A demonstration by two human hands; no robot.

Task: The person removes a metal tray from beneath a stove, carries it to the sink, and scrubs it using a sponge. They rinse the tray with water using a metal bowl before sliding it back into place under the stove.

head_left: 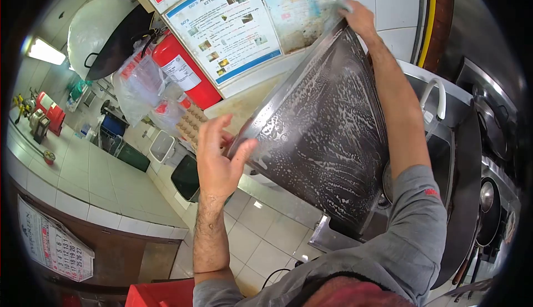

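Observation:
A large dark baking tray (327,135), streaked with soapy foam, is tilted up on edge over the sink (444,154). My left hand (217,157) grips its left corner, the thumb on the front face and the fingers around the metal rim. At the tray's top corner, my right hand (361,19) is closed on a greyish scrubbing pad (343,7), which is partly hidden by the fingers. My right forearm passes in front of the tray's right side. A white faucet (435,98) stands right of that arm.
A red fire extinguisher (186,69) and a kitchen notice (225,29) are behind the tray. Egg cartons (191,122) and bins (186,176) lie to the left. Pans and a ladle (486,197) are at the far right. A tiled counter (94,182) runs along the left.

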